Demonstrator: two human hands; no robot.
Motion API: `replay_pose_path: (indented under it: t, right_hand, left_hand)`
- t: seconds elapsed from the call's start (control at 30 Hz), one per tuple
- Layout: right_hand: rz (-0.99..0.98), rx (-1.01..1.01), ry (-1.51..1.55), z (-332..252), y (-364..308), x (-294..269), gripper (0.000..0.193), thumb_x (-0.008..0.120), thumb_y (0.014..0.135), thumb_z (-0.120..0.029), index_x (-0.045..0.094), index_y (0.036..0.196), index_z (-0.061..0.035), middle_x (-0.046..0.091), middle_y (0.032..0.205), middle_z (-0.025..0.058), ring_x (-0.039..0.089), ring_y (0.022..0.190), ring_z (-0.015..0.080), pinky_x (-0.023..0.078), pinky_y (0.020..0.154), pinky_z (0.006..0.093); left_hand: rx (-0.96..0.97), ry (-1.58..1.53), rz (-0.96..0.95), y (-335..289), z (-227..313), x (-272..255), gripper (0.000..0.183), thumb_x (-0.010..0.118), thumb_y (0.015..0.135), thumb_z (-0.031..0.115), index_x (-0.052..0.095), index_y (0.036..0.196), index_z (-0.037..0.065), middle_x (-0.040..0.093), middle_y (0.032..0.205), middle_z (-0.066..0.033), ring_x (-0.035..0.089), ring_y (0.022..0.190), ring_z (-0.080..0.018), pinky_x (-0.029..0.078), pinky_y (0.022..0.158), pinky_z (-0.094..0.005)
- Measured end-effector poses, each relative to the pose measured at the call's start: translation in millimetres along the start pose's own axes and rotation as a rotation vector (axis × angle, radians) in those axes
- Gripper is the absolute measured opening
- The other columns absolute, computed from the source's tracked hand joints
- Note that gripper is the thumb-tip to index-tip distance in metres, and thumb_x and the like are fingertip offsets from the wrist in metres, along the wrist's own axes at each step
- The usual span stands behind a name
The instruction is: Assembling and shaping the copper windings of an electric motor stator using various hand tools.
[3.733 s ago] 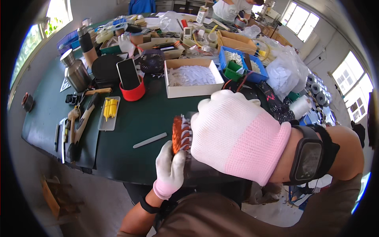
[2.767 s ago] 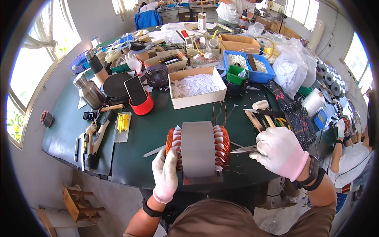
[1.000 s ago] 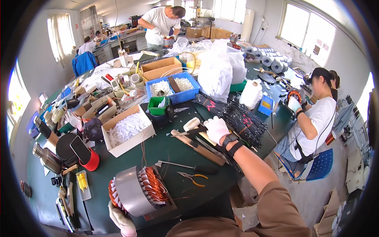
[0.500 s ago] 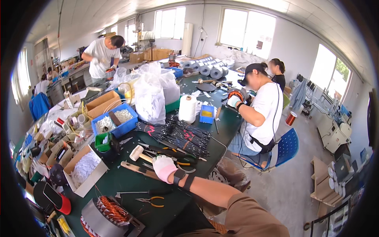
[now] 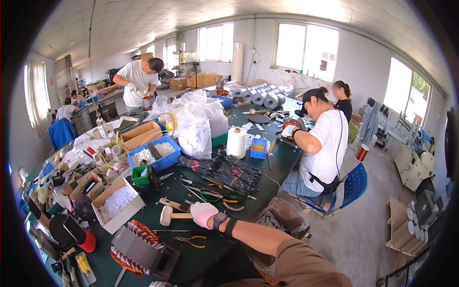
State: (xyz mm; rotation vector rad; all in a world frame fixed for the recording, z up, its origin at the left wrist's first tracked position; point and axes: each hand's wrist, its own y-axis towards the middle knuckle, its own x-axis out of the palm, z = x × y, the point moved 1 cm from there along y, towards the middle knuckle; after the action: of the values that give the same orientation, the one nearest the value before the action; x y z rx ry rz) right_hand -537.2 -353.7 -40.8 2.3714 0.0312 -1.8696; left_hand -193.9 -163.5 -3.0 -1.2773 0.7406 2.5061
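Note:
My right hand (image 5: 204, 215), in a white and pink glove, is closed round the wooden handle of a white-headed mallet (image 5: 166, 215), low over the table. Just beyond the mallet lies a flat wooden stick (image 5: 175, 204). Nearer to me is a motor stator (image 5: 138, 248), a grey metal core with orange-red windings out of both ends. A thin metal strip (image 5: 120, 277) sticks out below it. Of my left hand (image 5: 161, 284) only a sliver of white glove shows at the bottom edge, its fingers hidden. Needle-nose pliers (image 5: 192, 241) with orange handles lie between stator and right forearm.
Beyond my right hand are several pliers (image 5: 217, 193) and bundled black leads (image 5: 229, 171). A carton of white pieces (image 5: 138, 203), a blue bin (image 5: 174, 160) and a thread cone (image 5: 236, 143) stand farther back. A co-worker (image 5: 325, 138) sits at the right table edge.
The view has shifted, moving the scene right and down. My right hand has brought the mallet nearer, from beyond the wooden stick to this side. The stator has turned, and a sliver of my left glove appears.

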Motion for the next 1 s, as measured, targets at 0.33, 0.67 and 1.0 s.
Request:
replay_pose_path:
  t: [0.33, 0.67, 1.0]
  right_hand:
    - [-0.097, 0.131, 0.946, -87, -98, -110, 0.035, 0.076, 0.089, -0.017, 0.069, 0.116, 0.0041, 0.072, 0.085, 0.0073, 0.062, 0.057, 0.012, 0.053, 0.049, 0.0296]
    - [0.2, -0.384, 1.286, -196, -151, -25, 0.02, 0.064, 0.102, -0.016, 0.06, 0.103, 0.0026, 0.057, 0.096, 0.0127, 0.056, 0.061, 0.0114, 0.052, 0.05, 0.0279]
    - [0.491, 0.018, 0.682, -144, -110, -157, 0.033, 0.081, 0.085, -0.012, 0.064, 0.112, -0.0043, 0.067, 0.091, 0.0029, 0.061, 0.069, 0.0093, 0.047, 0.056, 0.0255]
  left_hand:
    - [0.077, -0.397, 0.045, 2, 13, -8, 0.06, 0.071, 0.098, 0.041, 0.058, 0.137, -0.003, 0.069, 0.121, -0.0237, 0.07, 0.108, -0.0393, 0.057, 0.093, -0.0425]
    - [-0.458, -0.689, 0.377, -80, -45, -48, 0.041, 0.072, 0.092, 0.019, 0.056, 0.126, 0.002, 0.067, 0.093, -0.0235, 0.07, 0.086, -0.0449, 0.056, 0.074, -0.0438]
    - [-0.427, -0.097, -0.098, -124, -118, -135, 0.034, 0.07, 0.092, 0.027, 0.064, 0.12, 0.008, 0.071, 0.093, -0.018, 0.071, 0.088, -0.0381, 0.056, 0.077, -0.0471]
